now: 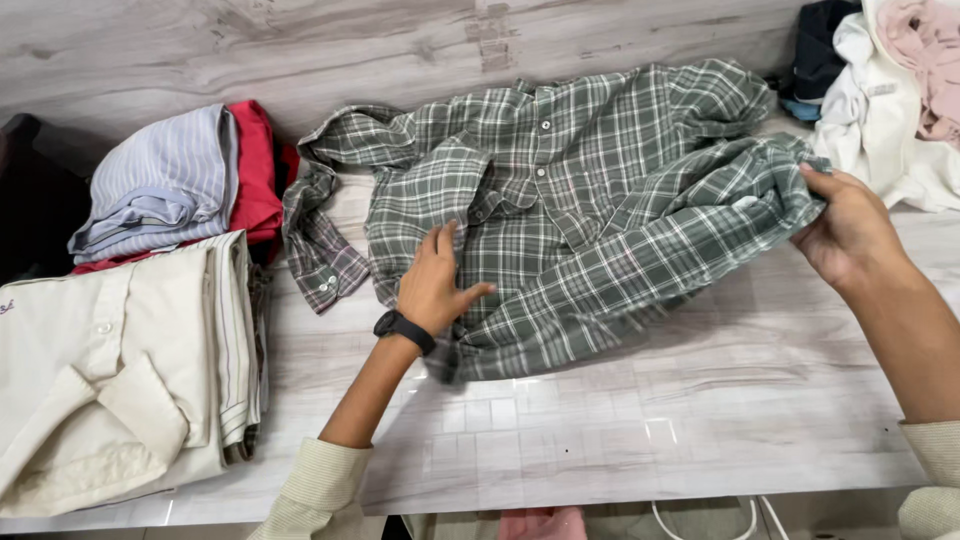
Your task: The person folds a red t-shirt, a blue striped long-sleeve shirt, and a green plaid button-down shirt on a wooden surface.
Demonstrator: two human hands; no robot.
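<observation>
- The green plaid shirt (560, 210) lies button-side up on the pale wood-grain surface (620, 430), its long axis running roughly from 9 to 3 o'clock, collar end toward 12.
- The left hand (432, 285) rests flat on the shirt's lower left part, fingers spread and pointing toward 12 o'clock, palm down, gripping nothing; a black watch (404, 329) sits on that wrist.
- The right hand (848, 228) is closed round a bunched edge of the shirt at its 3 o'clock end, the cloth lifted slightly off the surface there.
- So the shirt spans between the two hands: the left pins it near the middle, the right holds its far side, and the gathered cloth lies toward 9 o'clock from the right hand.
- One sleeve (318, 245) trails toward 8 o'clock, its cuff just beside a stack of folded clothes (150, 300) at the left edge.
- A loose heap of white and pink garments (890, 90) sits at 2 o'clock, near the right hand.
- The widest bare room is toward 6 o'clock, between the shirt and the near edge of the surface.
</observation>
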